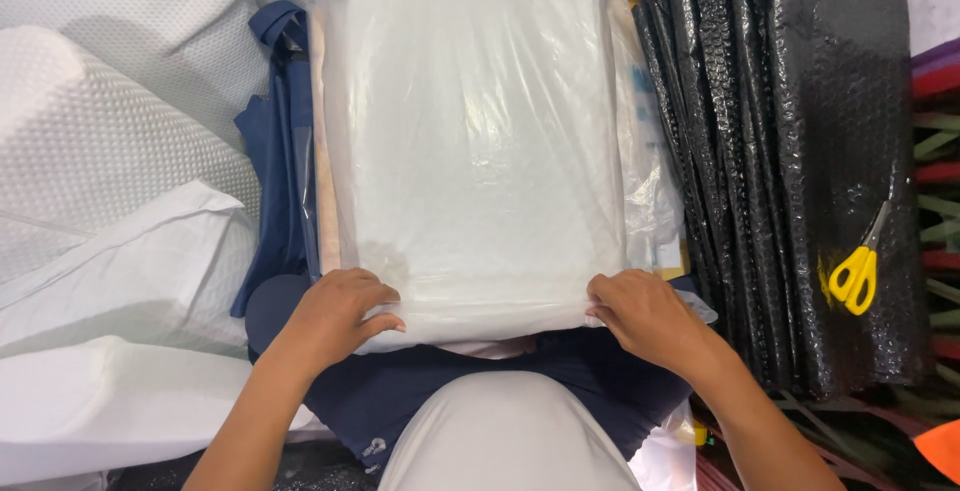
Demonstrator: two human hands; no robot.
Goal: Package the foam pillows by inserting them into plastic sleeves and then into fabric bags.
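A large white cushion in a clear plastic bag (480, 141) lies flat in front of me on dark blue cloth (285, 151). My left hand (335, 311) grips the bag's near left corner, fingers curled over the edge. At the near right corner my right hand (645, 316) pinches the plastic edge. Both hands hold the bag's open near end.
White textured pillows (110, 141) and white pillowcases (120, 271) pile up at the left. A stack of black bubble-wrap sheets (790, 151) stands at the right, with yellow-handled scissors (858, 269) lying on it. Coloured items (935, 171) sit at the far right edge.
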